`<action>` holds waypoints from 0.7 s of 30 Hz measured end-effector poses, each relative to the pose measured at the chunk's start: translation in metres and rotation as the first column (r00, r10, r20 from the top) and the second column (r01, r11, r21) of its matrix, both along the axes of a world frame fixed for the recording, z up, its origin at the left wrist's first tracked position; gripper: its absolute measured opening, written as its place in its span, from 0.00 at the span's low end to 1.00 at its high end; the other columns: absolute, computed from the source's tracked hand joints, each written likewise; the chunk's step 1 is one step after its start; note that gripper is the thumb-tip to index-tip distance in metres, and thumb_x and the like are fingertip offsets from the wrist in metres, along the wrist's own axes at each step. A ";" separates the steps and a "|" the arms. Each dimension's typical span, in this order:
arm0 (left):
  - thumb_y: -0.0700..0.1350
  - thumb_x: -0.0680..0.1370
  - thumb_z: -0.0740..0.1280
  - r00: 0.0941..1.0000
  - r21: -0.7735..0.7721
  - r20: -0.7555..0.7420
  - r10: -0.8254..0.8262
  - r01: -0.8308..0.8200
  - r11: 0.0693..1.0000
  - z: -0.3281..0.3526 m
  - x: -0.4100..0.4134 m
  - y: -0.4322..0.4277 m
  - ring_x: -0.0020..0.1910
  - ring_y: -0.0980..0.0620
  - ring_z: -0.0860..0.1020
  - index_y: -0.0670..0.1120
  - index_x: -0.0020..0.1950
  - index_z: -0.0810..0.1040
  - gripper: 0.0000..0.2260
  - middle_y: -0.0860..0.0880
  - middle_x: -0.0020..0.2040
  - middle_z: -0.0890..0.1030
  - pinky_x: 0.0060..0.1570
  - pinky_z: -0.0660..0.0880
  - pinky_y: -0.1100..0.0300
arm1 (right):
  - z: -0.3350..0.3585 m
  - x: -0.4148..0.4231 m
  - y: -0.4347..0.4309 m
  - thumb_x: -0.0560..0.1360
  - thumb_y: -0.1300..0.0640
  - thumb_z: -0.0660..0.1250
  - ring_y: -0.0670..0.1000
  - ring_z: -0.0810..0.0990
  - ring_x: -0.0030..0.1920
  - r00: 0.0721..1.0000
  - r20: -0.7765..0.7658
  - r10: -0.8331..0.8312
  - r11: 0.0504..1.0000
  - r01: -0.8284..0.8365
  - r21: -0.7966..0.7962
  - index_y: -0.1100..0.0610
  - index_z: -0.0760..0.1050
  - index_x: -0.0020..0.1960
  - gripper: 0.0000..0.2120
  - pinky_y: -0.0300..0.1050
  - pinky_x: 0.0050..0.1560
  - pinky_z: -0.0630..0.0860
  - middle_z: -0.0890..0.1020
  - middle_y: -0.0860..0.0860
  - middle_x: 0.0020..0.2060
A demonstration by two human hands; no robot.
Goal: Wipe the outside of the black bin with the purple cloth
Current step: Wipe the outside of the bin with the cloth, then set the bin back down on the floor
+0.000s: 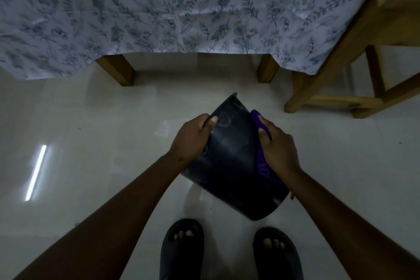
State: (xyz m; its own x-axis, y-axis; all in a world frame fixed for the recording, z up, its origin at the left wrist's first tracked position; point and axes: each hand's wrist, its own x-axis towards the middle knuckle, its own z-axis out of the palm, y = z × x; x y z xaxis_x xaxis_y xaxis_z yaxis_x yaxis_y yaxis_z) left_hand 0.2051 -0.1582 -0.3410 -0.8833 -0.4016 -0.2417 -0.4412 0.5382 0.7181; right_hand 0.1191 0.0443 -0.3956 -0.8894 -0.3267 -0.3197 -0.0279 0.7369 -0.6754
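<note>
Centrally, the black bin (pixel 234 161) is held tilted above the floor, its narrower end toward 12 o'clock. Left hand (pixel 193 137), grip clamped on the bin's 9 o'clock edge, steadies it; right hand (pixel 278 151), grip pressing the purple cloth (pixel 263 166) against the 3 o'clock wall. Wiping appears under way; the next move likely calls for turning the bin to reach unwiped sides.

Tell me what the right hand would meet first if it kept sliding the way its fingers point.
The right hand points up along the black bin, pressing the purple cloth against its side. Going on, it would probably run off the bin's far end, then toward the wooden table leg; depth is unclear.
</note>
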 end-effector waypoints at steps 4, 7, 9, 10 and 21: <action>0.56 0.81 0.55 1.000 -0.086 0.016 -0.013 0.014 0.996 0.007 0.009 -0.004 0.32 0.49 0.77 0.46 0.37 0.70 0.18 0.51 0.28 0.75 0.37 0.73 0.54 | 0.012 0.024 0.004 0.82 0.53 0.55 0.51 0.79 0.56 1.000 -0.017 0.014 0.995 -0.016 -0.102 0.46 0.67 0.72 0.18 0.38 0.56 0.71 0.80 0.53 0.60; 0.55 0.81 0.55 0.998 -0.149 -0.010 -0.057 0.055 0.987 0.019 0.023 -0.004 0.33 0.51 0.76 0.49 0.37 0.69 0.17 0.53 0.29 0.74 0.34 0.69 0.59 | 0.024 0.046 0.007 0.82 0.55 0.57 0.40 0.78 0.51 0.999 -0.033 0.009 0.976 -0.016 -0.216 0.47 0.69 0.71 0.18 0.25 0.53 0.70 0.80 0.48 0.58; 0.55 0.81 0.57 0.992 -0.186 -0.025 -0.127 0.120 0.975 0.033 0.029 -0.004 0.34 0.52 0.77 0.51 0.39 0.71 0.14 0.54 0.32 0.76 0.33 0.69 0.62 | 0.037 0.054 0.010 0.82 0.55 0.56 0.36 0.77 0.50 1.000 -0.008 -0.016 0.957 0.013 -0.289 0.48 0.69 0.70 0.17 0.23 0.53 0.68 0.78 0.44 0.57; 0.56 0.80 0.59 0.983 -0.221 -0.034 -0.179 0.168 0.961 0.039 0.030 -0.003 0.34 0.53 0.77 0.50 0.42 0.73 0.13 0.54 0.35 0.78 0.35 0.70 0.62 | 0.045 0.055 0.011 0.82 0.55 0.56 0.38 0.76 0.54 0.999 0.011 -0.035 0.945 0.037 -0.324 0.47 0.68 0.71 0.18 0.26 0.57 0.68 0.77 0.43 0.60; 0.47 0.72 0.70 0.782 -0.716 -0.043 -0.622 0.410 0.564 0.041 0.022 0.005 0.23 0.50 0.76 0.46 0.43 0.78 0.05 0.49 0.27 0.79 0.20 0.71 0.62 | 0.089 0.041 0.006 0.81 0.53 0.56 0.40 0.70 0.63 0.948 -0.255 -0.190 0.925 0.085 -0.371 0.49 0.65 0.73 0.20 0.30 0.60 0.64 0.71 0.40 0.63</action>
State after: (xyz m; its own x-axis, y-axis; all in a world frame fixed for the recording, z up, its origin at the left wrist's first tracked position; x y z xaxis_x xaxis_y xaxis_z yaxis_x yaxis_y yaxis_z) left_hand 0.2270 -0.1533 -0.2996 -0.9687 0.1920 0.1575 0.2135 0.9678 0.1334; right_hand 0.1598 0.0501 -0.3066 -0.9690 -0.2387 0.0630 -0.1707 0.4636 -0.8694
